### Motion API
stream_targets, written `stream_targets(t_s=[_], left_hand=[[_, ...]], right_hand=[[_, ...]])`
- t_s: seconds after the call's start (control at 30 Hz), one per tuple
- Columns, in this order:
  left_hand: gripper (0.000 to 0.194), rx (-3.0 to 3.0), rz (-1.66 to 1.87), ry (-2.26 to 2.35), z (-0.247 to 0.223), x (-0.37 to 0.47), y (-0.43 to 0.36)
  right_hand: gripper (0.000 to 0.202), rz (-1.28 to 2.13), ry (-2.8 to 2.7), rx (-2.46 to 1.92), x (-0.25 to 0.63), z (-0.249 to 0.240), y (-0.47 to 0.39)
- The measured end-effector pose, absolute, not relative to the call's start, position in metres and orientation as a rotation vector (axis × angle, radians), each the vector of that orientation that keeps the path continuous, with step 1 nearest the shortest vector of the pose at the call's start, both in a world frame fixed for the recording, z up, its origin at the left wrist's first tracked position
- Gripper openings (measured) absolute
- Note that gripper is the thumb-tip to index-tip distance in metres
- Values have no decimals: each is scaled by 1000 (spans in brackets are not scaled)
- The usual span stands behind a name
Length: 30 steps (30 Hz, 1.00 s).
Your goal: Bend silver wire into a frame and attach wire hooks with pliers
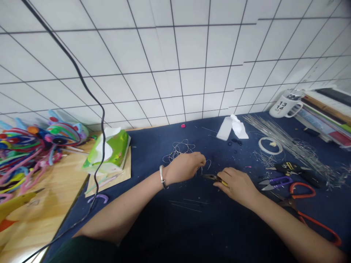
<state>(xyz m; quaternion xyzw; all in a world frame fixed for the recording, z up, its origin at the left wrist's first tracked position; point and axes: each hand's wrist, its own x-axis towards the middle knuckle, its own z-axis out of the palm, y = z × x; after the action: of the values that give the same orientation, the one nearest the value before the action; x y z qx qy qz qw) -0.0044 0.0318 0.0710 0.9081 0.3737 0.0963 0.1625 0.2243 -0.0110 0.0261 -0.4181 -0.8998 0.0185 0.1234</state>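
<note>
My left hand, with a bracelet at the wrist, is closed in a pinch on thin wire, whose ends show below and beside the fingertips. In my right hand is a pair of pliers with yellow on the handles. Its narrow jaws point left, close to the wire under my left hand; whether they grip it I cannot tell. Behind my left hand lies a loose tangle of wire. Several straight wire pieces rest on the dark blue cloth nearer to me.
At right lie purple snips, red-handled scissors, a white coil and a long wire bundle. A mug stands behind. Tissues and colourful fuzzy-stem crafts are left. A black cable hangs across the left.
</note>
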Motion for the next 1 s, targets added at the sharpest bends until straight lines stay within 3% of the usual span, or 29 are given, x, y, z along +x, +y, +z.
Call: stream_targets(t_s=[0.23, 0.6, 1.0], left_hand=[[20, 2356, 357, 1170, 66, -9, 44], [21, 2425, 218, 821, 67, -8, 43], [22, 2145, 177, 1027, 57, -7, 47]], right_hand=[[27, -196, -2589, -1294, 221, 32, -8], [24, 91, -2640, -1192, 221, 32, -9], [18, -545, -2686, -973, 220, 35, -14]])
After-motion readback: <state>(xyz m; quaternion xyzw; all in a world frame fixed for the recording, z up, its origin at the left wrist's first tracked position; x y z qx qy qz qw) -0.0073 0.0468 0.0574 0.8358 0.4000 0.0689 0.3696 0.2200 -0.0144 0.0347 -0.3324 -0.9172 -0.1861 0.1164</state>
